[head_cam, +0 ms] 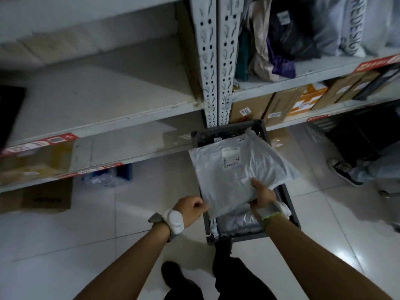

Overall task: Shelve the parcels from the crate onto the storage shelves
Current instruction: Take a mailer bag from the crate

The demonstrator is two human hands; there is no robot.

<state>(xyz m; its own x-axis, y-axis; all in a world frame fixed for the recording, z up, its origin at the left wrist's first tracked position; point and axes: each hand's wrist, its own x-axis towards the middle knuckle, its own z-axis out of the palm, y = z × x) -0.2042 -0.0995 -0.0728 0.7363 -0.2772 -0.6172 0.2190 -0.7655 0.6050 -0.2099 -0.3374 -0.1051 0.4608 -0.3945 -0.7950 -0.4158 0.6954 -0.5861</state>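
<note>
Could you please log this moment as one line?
right hand: grips grey parcel | left hand: pinches its corner | crate: other parcels inside

A stockroom: metal shelves (207, 61) hold labelled cartons (249, 109) and bagged goods (287, 29)

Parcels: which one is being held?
The large parcel with the white label, gripped by the left hand and right hand; the other parcels lie beneath it in the crate.
</note>
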